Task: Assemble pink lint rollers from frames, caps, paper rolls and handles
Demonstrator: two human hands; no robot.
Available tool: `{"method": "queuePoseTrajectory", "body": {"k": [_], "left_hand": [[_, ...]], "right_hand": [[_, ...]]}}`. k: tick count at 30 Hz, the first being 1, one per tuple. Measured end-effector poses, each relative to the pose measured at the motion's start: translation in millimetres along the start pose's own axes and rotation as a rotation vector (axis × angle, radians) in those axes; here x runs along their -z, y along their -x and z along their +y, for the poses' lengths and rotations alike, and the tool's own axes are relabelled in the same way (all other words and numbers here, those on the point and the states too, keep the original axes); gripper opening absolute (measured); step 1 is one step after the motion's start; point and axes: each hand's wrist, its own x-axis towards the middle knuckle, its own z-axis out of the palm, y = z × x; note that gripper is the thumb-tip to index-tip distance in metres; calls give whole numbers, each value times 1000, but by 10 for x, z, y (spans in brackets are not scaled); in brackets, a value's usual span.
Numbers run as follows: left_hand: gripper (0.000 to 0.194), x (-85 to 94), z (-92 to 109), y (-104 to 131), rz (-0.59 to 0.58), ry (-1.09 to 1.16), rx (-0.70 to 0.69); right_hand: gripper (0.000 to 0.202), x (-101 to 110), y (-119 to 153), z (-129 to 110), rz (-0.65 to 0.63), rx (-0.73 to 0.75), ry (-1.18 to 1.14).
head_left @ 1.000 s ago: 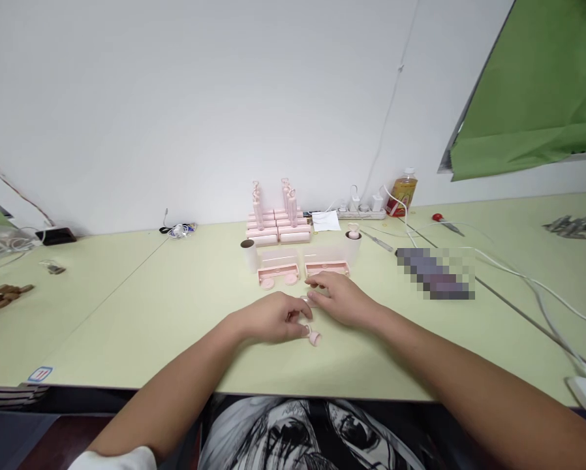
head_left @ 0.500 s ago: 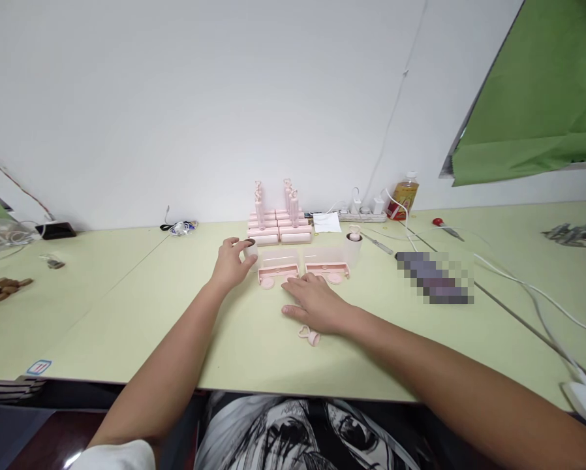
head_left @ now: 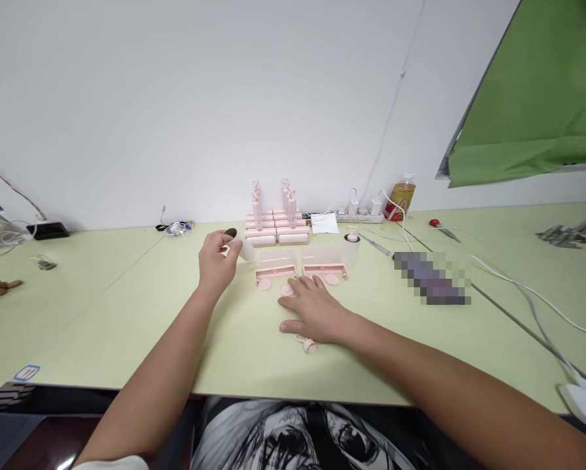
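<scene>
My left hand (head_left: 218, 264) is closed around a whitish cylinder (head_left: 245, 249) with a dark round end, tilted above the table. Palm down, my right hand (head_left: 317, 310) spreads its fingers over the table, the fingertips beside a pink disc (head_left: 286, 290). Just under its thumb lies a small pink cap with a loop (head_left: 310, 346). Beyond the hands are two pink trays, a left one (head_left: 275, 270) and a right one (head_left: 324, 269), each with a translucent panel behind. Another pink disc (head_left: 264, 284) lies before the left tray, and one more (head_left: 331, 280) before the right.
Behind the trays stand pink boxes (head_left: 293, 236) and upright pink tubes (head_left: 292, 210). To the right are a whitish cup (head_left: 352, 251) holding a pink piece, a power strip (head_left: 361, 217), a bottle (head_left: 400, 198), a screwdriver (head_left: 444, 230), cables and a blurred-out object (head_left: 432, 279).
My left hand has moved left with the cylinder, which is now tilted. My right hand has drawn slightly nearer to me, uncovering a pink disc and partly covering the cap's loop.
</scene>
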Motion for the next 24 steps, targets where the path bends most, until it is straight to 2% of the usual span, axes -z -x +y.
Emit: {"method": "queuePoseTrajectory", "body": {"k": [5,13,18,24], "left_hand": [[15,-26,113,74,-20,103,-20],[18,-66,158,135,-34,331,-3],[23,-106,174,187,-105,470,64],[27,-122,222,227,-216,439,160]], "right_hand": [[59,-44,9,-19,-35,-73,20],[55,-15,-1,-35,-34,-86,-3],[52,-17,6,-28,-6,-88,-5],[51,-19,12,-15,1,-105,-20]]}}
